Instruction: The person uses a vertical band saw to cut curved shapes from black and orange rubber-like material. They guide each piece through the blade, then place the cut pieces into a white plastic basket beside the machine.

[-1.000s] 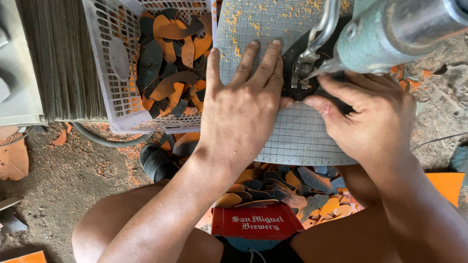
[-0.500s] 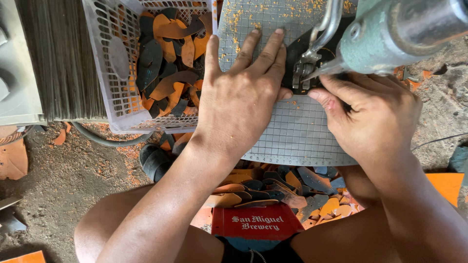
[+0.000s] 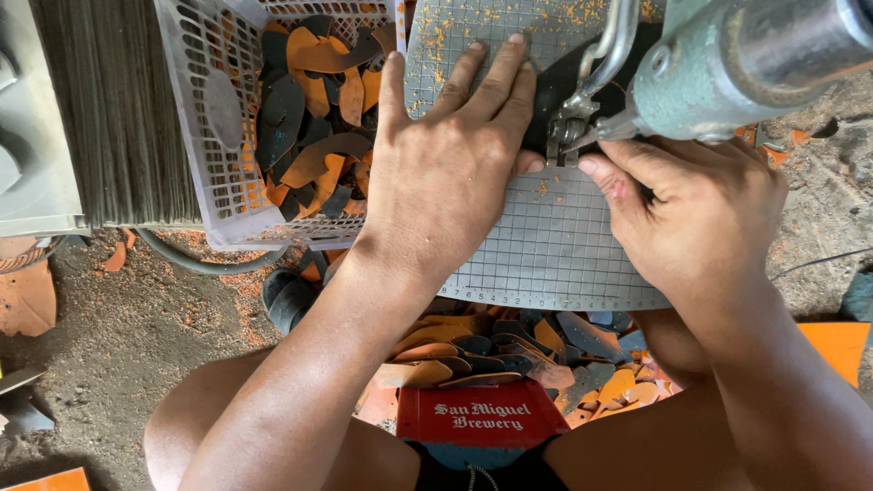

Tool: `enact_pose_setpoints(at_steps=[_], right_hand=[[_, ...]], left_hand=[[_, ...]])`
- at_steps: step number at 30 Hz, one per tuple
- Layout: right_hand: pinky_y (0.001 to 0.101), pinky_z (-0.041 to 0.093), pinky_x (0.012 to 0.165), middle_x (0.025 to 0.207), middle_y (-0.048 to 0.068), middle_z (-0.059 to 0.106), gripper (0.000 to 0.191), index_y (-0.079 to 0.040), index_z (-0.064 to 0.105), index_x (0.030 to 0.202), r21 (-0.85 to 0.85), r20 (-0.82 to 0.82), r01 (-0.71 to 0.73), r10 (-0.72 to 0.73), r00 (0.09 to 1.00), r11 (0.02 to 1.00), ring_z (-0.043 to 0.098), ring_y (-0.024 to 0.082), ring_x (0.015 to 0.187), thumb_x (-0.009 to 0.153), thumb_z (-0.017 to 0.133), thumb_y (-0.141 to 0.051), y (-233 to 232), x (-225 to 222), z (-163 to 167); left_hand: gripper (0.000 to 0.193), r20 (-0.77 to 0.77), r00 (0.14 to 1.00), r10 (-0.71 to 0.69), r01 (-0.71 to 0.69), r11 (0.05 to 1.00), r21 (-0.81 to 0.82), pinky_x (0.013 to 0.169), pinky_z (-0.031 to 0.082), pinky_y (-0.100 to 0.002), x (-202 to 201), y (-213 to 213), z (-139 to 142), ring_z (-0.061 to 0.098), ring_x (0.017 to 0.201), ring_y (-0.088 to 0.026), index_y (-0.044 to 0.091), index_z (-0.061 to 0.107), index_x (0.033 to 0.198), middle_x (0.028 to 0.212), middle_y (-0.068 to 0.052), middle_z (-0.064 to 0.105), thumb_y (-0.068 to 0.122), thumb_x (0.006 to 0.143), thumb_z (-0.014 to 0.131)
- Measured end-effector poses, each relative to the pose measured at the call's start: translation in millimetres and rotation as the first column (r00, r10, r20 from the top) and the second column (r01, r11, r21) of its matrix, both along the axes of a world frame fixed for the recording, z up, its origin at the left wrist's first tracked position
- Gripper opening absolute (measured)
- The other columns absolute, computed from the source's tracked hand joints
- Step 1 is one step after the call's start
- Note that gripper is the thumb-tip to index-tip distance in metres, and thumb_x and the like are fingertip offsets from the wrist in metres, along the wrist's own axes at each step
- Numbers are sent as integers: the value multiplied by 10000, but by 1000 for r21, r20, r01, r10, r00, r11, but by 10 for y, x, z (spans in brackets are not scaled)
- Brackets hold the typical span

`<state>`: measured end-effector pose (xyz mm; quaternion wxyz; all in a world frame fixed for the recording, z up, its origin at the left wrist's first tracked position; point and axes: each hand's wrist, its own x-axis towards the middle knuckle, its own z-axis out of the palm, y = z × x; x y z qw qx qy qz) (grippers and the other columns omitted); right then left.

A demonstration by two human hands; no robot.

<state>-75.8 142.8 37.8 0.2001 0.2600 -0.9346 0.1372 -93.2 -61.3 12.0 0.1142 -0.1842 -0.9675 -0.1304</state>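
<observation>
My left hand (image 3: 446,173) lies flat, fingers spread, on a grey gridded cutting mat (image 3: 546,255), its thumb against a black sheet piece (image 3: 550,86). That piece runs under the metal foot (image 3: 566,136) of a grey-green machine head (image 3: 727,64). My right hand (image 3: 700,209) is curled just right of the foot. Its thumb and fingertips press at the piece's edge, and the grip itself is partly hidden under the machine.
A white plastic basket (image 3: 195,118) of orange and black offcuts stands at the left of the mat. Beside it is a stack of dark sheets (image 3: 118,109). More offcuts (image 3: 509,350) pile below the mat above a red box (image 3: 482,414). The floor is dusty with orange crumbs.
My left hand has slid forward across the mat, away from me, pushing the black piece further under the foot. My right hand has stayed by the foot.
</observation>
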Motion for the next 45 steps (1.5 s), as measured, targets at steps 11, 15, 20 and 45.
enact_pose_setpoints(at_steps=[11,15,20,45], right_hand=[[390,539,753,890,82,744,117,-65,789,947,0,7,-6,6,1000,1000,701,265,762,969,844,-166,41,-19,-64],[399,539,722,851,93,734,101,-81,798,966,-13,9,18,-18,1000,1000,691,282,734,969,836,-174,36,-34,-70],[406,535,698,818,95,721,124,-94,798,984,-31,47,25,-23,999,999,687,291,713,978,823,-215,20,-56,-61],[475,547,924,1146,134,734,224,-116,722,1135,-316,475,441,-263,840,840,699,332,1045,938,743,-219,472,-162,-802]], left_hand=[[544,5,1000,-12,12,999,51,1167,297,-669,-12,-9,29,506,1406,-232,308,646,1391,1517,-35,551,421,865,725],[488,-7,999,-35,35,999,39,1170,289,-675,-30,-7,20,505,1409,-239,318,681,1352,1483,-1,581,425,877,719],[460,-23,999,-37,38,999,19,1184,289,-692,-22,-23,-33,511,1403,-228,300,681,1348,1458,19,613,435,909,708],[406,-77,966,247,-246,969,17,707,585,-420,304,-2021,188,750,827,-362,-70,659,1133,917,-234,734,247,983,866]])
